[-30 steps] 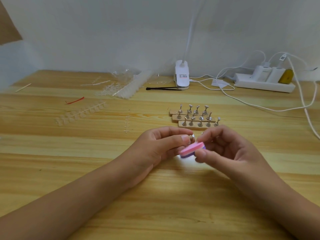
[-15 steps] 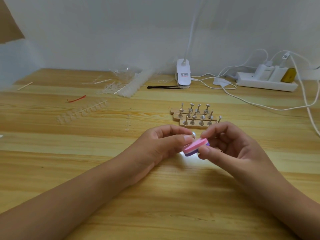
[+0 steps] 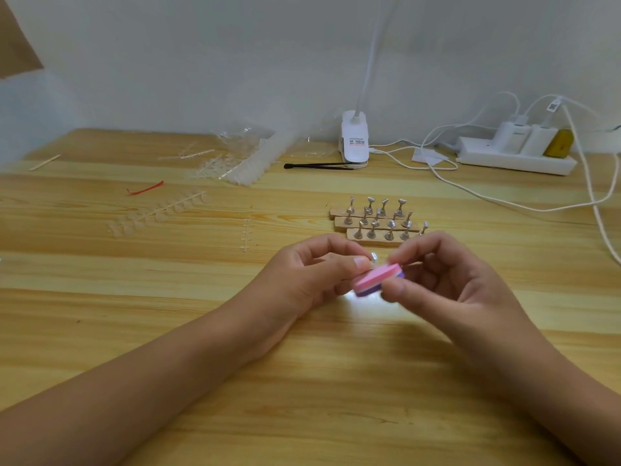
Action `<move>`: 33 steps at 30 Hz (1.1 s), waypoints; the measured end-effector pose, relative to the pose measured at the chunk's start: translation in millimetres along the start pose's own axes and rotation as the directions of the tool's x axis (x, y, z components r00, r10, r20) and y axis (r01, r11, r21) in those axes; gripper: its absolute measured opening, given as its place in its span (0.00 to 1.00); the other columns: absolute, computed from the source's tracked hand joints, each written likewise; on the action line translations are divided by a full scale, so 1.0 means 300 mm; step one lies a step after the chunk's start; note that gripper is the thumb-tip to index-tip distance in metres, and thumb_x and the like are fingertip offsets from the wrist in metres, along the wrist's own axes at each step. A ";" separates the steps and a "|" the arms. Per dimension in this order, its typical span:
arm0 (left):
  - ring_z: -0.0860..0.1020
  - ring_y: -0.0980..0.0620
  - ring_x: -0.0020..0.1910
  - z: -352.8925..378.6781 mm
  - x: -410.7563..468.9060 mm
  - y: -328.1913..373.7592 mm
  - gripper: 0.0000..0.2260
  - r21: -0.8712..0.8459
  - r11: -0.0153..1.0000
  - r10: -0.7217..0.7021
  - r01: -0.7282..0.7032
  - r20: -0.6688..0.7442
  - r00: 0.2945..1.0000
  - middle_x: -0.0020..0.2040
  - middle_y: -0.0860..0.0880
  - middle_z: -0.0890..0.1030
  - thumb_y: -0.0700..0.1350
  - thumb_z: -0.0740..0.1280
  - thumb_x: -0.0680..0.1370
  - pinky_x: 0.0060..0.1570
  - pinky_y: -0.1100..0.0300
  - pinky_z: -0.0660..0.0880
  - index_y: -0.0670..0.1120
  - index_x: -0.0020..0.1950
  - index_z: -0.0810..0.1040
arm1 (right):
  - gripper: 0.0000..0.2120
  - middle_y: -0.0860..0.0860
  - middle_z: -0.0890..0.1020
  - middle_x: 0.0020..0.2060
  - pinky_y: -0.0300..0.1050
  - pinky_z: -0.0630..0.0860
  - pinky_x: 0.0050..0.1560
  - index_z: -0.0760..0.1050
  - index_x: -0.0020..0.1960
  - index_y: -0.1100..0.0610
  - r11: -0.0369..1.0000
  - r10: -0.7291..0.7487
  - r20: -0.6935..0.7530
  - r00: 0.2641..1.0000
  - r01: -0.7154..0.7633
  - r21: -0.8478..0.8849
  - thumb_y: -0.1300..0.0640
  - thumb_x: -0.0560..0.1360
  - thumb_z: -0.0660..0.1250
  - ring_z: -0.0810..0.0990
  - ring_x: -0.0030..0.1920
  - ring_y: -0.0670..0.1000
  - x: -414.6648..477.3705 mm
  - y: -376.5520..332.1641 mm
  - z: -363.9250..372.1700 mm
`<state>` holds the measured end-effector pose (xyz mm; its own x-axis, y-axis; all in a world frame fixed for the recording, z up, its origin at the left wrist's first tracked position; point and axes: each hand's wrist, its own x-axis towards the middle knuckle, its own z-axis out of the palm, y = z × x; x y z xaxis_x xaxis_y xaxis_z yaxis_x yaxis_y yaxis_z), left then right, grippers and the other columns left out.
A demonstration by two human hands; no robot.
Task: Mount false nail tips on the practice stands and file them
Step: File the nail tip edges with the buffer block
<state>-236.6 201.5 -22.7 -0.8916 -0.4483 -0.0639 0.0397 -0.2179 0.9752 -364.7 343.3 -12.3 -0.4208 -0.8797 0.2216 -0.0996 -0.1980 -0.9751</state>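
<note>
My left hand [image 3: 312,274] pinches a small practice stand with a clear nail tip [image 3: 374,256] between thumb and fingers; only its top shows. My right hand [image 3: 443,280] grips a pink and purple buffer block [image 3: 378,279] and presses it against that tip. Just behind my hands, three wooden bars [image 3: 376,225] carry several metal practice stands. A strip of clear nail tips [image 3: 158,213] lies on the table to the left.
A heap of clear tip strips and a plastic bag [image 3: 242,159] lies at the back. Black tweezers [image 3: 316,165], a white clip lamp base [image 3: 355,139], a power strip [image 3: 514,156] with white cables, a red scrap [image 3: 145,189] and a wooden stick [image 3: 44,162] are on the wooden table [image 3: 302,381].
The buffer block has shifted slightly in small strokes against the tip. Both hands stay in nearly the same place.
</note>
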 end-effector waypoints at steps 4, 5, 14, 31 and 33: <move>0.82 0.55 0.44 0.000 0.001 -0.001 0.03 -0.002 1.000 0.000 0.000 -0.003 1.000 0.44 0.45 0.85 0.47 0.74 0.70 0.47 0.64 0.78 0.53 0.43 0.85 | 0.17 0.53 0.85 0.41 0.37 0.80 0.43 0.75 0.48 0.61 0.999 -0.039 -0.053 0.998 0.039 0.003 0.55 0.63 0.74 0.84 0.42 0.48 -0.002 -0.006 0.009; 0.82 0.56 0.42 -0.001 0.003 -0.001 0.03 -0.021 1.000 0.002 -0.002 -0.005 1.000 0.43 0.48 0.85 0.46 0.74 0.69 0.45 0.67 0.77 0.53 0.42 0.85 | 0.17 0.52 0.85 0.40 0.38 0.80 0.44 0.75 0.48 0.60 0.999 -0.048 -0.092 0.995 0.050 0.021 0.54 0.62 0.74 0.84 0.41 0.48 0.001 -0.006 0.006; 0.83 0.56 0.41 -0.006 0.009 -0.004 0.09 -0.090 0.996 -0.012 0.010 -0.017 1.000 0.42 0.49 0.85 0.44 0.75 0.68 0.44 0.66 0.79 0.50 0.46 0.80 | 0.14 0.51 0.84 0.41 0.35 0.79 0.44 0.76 0.48 0.58 0.999 -0.053 -0.087 0.995 0.052 -0.014 0.55 0.64 0.74 0.82 0.43 0.46 0.002 0.002 -0.008; 0.81 0.56 0.37 -0.013 0.012 -0.011 0.08 -0.113 0.994 0.005 -0.005 0.000 1.000 0.39 0.48 0.83 0.42 0.73 0.69 0.43 0.66 0.79 0.48 0.42 0.74 | 0.16 0.49 0.83 0.42 0.35 0.78 0.44 0.76 0.49 0.58 0.996 -0.085 -0.094 0.992 0.084 -0.019 0.55 0.64 0.73 0.83 0.44 0.46 0.010 0.006 -0.004; 0.80 0.53 0.39 -0.013 0.011 -0.015 0.07 -0.057 0.998 0.010 -0.009 0.010 1.000 0.41 0.47 0.82 0.43 0.74 0.69 0.46 0.63 0.79 0.51 0.40 0.77 | 0.16 0.52 0.83 0.43 0.36 0.79 0.45 0.76 0.50 0.61 0.997 -0.064 0.006 0.998 0.064 -0.031 0.57 0.65 0.73 0.83 0.45 0.49 0.003 0.011 0.006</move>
<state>-238.0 197.7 -28.2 -0.8958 -0.4413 -0.0518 0.0740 -0.2631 0.9619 -363.8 341.1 -15.3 -0.4084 -0.8677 0.2832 -0.1545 -0.2401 -0.9584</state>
